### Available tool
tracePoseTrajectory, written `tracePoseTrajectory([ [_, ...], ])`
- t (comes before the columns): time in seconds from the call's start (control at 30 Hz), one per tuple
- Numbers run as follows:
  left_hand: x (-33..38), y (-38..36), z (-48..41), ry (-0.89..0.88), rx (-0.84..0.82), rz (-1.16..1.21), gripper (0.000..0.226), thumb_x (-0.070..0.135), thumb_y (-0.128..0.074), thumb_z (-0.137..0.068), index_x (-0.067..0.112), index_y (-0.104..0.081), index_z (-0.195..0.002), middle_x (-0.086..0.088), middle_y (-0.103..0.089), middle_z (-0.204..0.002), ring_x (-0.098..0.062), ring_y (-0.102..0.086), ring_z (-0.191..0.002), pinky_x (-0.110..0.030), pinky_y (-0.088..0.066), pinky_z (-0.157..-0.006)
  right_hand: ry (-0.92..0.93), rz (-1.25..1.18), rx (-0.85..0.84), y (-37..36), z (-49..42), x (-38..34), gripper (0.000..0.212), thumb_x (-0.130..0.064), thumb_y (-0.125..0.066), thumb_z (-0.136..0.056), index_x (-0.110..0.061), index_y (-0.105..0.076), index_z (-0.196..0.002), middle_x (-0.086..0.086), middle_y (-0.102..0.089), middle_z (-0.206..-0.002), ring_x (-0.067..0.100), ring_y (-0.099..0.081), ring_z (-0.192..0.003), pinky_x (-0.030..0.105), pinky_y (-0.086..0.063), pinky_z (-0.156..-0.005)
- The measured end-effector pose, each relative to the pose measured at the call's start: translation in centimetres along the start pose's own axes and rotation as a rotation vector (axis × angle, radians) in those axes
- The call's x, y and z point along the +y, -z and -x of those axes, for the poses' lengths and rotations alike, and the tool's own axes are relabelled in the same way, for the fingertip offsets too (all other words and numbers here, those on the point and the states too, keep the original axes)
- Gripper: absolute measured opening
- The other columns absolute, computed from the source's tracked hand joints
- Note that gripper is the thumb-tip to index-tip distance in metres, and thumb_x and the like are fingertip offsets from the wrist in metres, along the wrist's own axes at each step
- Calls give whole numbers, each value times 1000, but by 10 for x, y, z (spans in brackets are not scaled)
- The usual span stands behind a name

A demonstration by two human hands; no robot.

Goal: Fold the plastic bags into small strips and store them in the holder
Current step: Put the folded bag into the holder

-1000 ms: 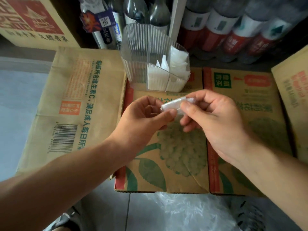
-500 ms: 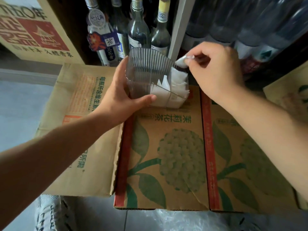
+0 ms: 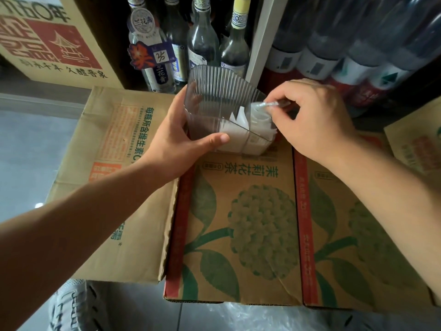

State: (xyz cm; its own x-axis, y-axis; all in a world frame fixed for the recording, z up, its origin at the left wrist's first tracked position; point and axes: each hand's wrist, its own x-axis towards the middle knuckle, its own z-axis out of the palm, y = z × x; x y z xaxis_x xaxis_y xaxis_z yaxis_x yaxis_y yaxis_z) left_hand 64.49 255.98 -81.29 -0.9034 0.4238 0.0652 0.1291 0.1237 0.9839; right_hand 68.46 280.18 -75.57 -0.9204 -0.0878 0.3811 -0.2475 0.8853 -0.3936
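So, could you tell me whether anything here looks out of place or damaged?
Nothing stands out. The left hand grips the clear holder, upright on the cardboard box; the right hand pinches a folded bag at its right end.

Grey tiled floor (image 3: 28, 151), cardboard boxes (image 3: 248, 235), glass bottles (image 3: 202, 44) behind

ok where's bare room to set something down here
Bare: the flower-print box top in front of the holder, between the forearms, and the left carton beyond the left hand. Crowded: glass bottles behind the holder, folded bags packing its right side where the right hand pinches a strip.
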Motion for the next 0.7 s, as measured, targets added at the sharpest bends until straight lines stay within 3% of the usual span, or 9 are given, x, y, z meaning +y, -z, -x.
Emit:
tracePoseTrajectory([
  [0.1,-4,2,-1,-7,-2,5,103,38,-87,-76,31,-19,-154,-11,-60,-140,18,-41,-132,-11,-39,-105,-40,6,-67,-1,2,0,14,-19,-66,-92,-12,-76,-100,-7,-65,-86,20,-62,-89,20,-40,-76],
  [0.17,-5,2,-2,1,4,-5,112,52,-87,-72,31,-18,-158,-15,-61,-140,11,-36,-141,-26,-37,-116,-105,-42,-195,1,3,-1,33,-42,-58,-93,-19,-75,-110,-7,-63,-98,18,-57,-108,27,-45,-92],
  [0.23,-6,3,-1,0,14,-9,114,58,-86,-69,35,-19,-157,-3,-58,-143,3,-37,-144,-39,-36,-119,-170,-58,-352,5,6,-2,59,-65,-46,-86,-28,-67,-127,0,-58,-123,18,-46,-129,37,-39,-111],
  [0.3,-6,3,0,-4,18,-9,110,56,-88,-69,38,-22,-155,17,-50,-145,-5,-44,-143,-46,-40,-117,-212,24,-495,11,8,-5,84,-82,-47,-73,-35,-51,-142,2,-43,-145,22,-29,-145,41,-24,-121],
  [0.4,-6,1,1,-7,13,-32,100,40,-89,-75,37,-25,-151,35,-56,-132,3,-52,-133,-34,-46,-111,-162,148,-600,9,7,-10,104,-79,-71,-65,-29,-36,-150,3,-35,-157,18,-13,-151,36,-11,-121],
  [0.47,-6,1,1,-6,9,-61,93,37,-89,-76,43,-26,-144,46,-57,-122,11,-52,-127,-24,-46,-106,-102,202,-620,2,4,-11,105,-75,-76,-64,-24,-36,-148,1,-40,-155,19,-16,-151,38,-11,-120],
  [0.57,-7,1,2,1,29,-73,98,43,-88,-73,41,-25,-148,43,-53,-125,9,-48,-133,-28,-44,-112,-104,262,-644,-7,0,-12,99,-71,-78,-65,-20,-39,-140,1,-45,-145,25,-30,-143,43,-20,-116],
  [0.7,-7,0,1,-8,25,-77,95,31,-87,-76,34,-24,-147,45,-53,-122,12,-51,-127,-17,-44,-105,-90,303,-636,-15,-4,-14,77,-65,-80,-68,-19,-41,-117,1,-52,-124,28,-41,-130,44,-26,-109],
])
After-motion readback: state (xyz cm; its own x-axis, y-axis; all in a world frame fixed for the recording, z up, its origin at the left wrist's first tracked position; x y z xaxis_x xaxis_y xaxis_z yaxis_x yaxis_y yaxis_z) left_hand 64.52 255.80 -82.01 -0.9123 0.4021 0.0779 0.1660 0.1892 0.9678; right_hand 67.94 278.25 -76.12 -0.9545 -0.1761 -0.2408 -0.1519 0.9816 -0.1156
